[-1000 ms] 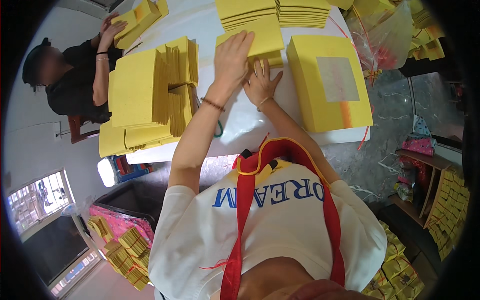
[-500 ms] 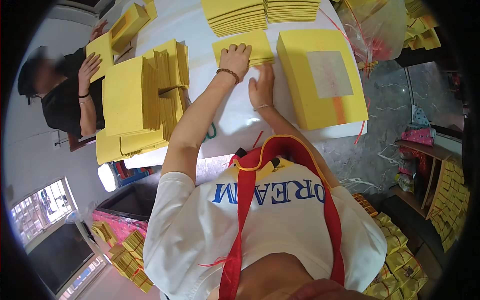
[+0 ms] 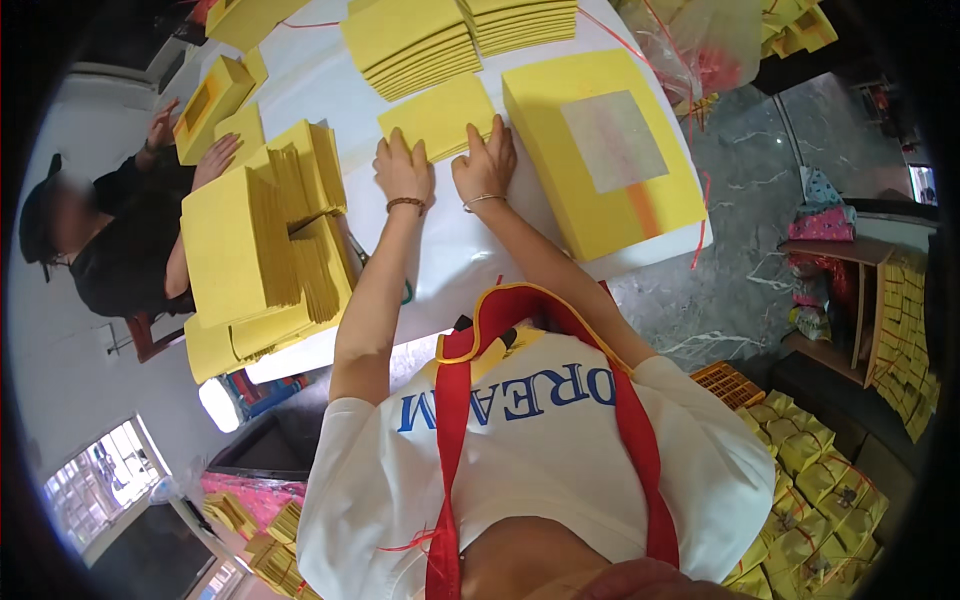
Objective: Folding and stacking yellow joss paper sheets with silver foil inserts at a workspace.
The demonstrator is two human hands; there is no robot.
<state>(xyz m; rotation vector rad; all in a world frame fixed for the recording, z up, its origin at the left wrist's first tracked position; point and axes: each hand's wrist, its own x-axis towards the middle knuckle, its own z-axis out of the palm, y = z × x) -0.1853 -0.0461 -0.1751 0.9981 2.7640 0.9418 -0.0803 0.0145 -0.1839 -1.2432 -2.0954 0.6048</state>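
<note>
A thin stack of yellow paper lies on the white-covered table in front of me. At its near left corner, my left hand holds the edge with bent fingers. My right hand grips the near right corner, its fingertips on top of the paper; the thumbs' hold underneath is hidden. Just beyond sits a taller pile of folded yellow paper, with a second pile beside it. To the right of my right hand stands a large yellow paper block with a pale patch on its top.
Tall yellow paper piles stand at the table's left, with scissors beside them. Behind these a person in black handles yellow paper. A clear plastic bag is at the far right. Tied yellow bundles lie at lower right.
My left hand has moved from the top of the stack to its near left corner. My right hand has come onto the near right corner. The view has shifted slightly.
</note>
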